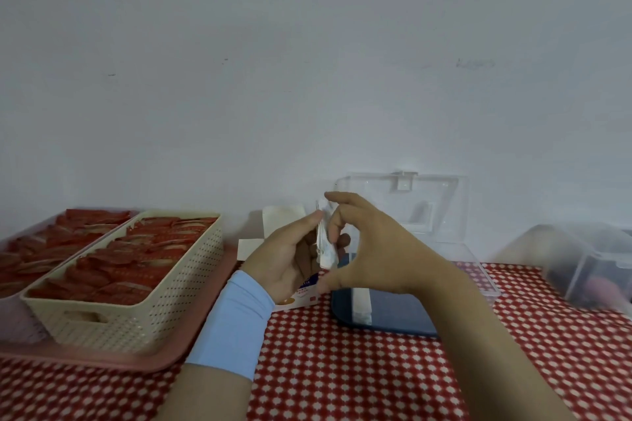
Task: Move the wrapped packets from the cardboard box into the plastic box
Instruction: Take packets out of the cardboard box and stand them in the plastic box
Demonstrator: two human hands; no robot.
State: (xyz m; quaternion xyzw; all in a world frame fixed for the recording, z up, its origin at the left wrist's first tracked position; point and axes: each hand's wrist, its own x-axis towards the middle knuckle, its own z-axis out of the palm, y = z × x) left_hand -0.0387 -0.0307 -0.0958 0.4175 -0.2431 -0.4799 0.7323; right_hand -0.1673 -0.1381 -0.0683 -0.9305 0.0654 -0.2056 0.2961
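My left hand (287, 256), with a light blue wristband, holds a white wrapped packet (324, 244) upright, its thumb pressed on the packet's upper part. My right hand (379, 249) reaches in from the right. Its index and middle fingers curl onto the top of the same packet and its thumb lies below the packet's lower end. Behind my left hand stands the cardboard box (283, 219) with white flaps open, mostly hidden. The clear plastic box (478, 270) has a blue bottom and an open lid leaning on the wall. One white packet (362, 306) lies inside it.
A cream perforated basket (143, 311) full of red packets sits on a pink tray (113, 357) at the left, with more red packets behind. Another clear plastic container (595, 263) stands at the far right. A red-and-white checked cloth (342, 369) covers the table below a white wall.
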